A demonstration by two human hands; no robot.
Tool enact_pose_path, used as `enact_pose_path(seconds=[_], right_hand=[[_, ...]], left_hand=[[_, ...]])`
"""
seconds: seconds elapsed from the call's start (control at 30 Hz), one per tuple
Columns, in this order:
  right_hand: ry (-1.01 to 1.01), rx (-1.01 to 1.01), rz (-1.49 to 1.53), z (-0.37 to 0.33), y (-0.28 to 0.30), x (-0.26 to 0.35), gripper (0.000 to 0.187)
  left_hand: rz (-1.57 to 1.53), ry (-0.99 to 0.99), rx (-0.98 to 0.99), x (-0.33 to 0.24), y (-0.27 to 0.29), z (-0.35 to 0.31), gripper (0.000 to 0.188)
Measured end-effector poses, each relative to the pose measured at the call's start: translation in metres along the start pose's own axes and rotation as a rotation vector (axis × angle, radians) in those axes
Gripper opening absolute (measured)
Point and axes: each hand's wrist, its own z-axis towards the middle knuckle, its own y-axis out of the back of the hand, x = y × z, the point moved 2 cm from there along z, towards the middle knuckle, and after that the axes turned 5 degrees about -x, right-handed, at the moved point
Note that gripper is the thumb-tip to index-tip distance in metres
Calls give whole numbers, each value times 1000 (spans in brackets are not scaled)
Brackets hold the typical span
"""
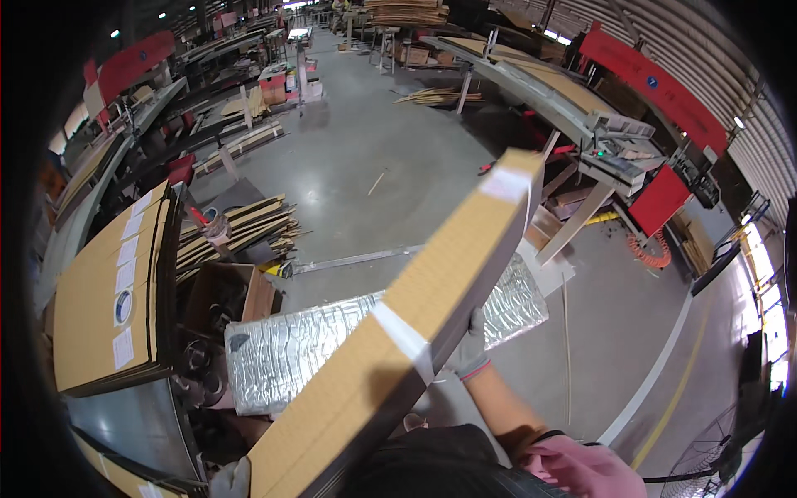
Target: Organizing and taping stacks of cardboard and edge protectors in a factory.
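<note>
A long, narrow cardboard-topped package (332,390) with a dark side slants across the view from the lower left to the upper right. White bands wrap it near its middle and its far end. At the near end, my left hand (230,479), in a grey glove, is closed against its left edge; part of it is cut off by the frame. My right hand (470,349), also gloved, grips the dark right side near the middle band, with some fingers hidden. Beneath the package lies a silver foil-wrapped slab (299,353).
On the left stands a stack of cardboard-faced panels (91,307) with white labels and a tape roll (124,308). Wooden strips (241,232) and an open box (241,295) are beside it. A workbench (540,83) is at far right, a fan (706,452) at near right.
</note>
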Motion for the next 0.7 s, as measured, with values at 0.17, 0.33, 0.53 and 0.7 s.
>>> enact_pose_path(seconds=[0.17,0.33,0.53,0.7], right_hand=[[-285,339,-685,-26,-63,-19,62],[-34,552,-1450,-110,-34,-125,76],[-466,398,-1732,-178,17,-147,80],[-528,110,-1782,-185,11,-146,72]], left_hand=[[-387,-133,-371,-18,-50,21,87],[-1292,-152,-506,-96,-22,52,54],[-475,-96,-347,2,-241,-47,45],[-496,-161,-796,-24,-236,-74,45]])
